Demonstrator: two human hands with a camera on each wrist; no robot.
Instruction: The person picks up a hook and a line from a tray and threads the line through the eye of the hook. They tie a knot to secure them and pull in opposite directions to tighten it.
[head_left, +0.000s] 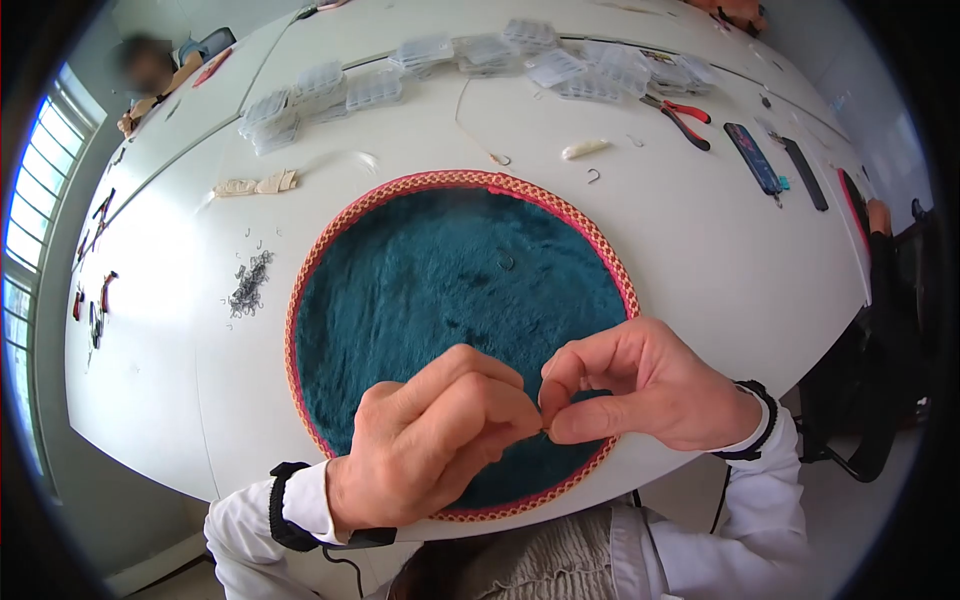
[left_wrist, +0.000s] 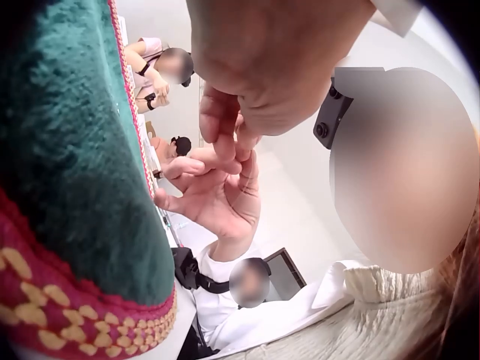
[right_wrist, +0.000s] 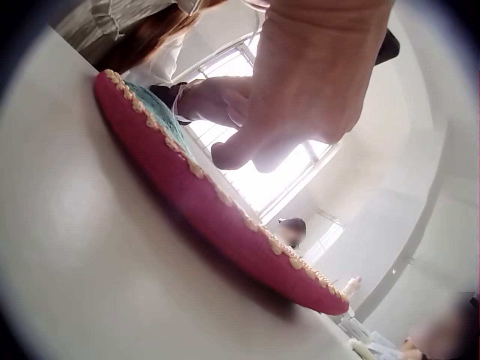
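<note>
Near the front edge of the white counter, the left hand and right hand pinch a tiny yellowish piece between them, above a round teal plush cushion. Light, steady fingertip pressure should suit it best. It looks thin; its full shape is hidden. Farther back, a small dark metal hook rests on the plush.

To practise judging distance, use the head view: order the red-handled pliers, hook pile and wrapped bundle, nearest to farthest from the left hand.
1. Hook pile, left of the cushion.
2. Wrapped bundle, farther up, also left.
3. Red-handled pliers, far side, to the right.
</note>
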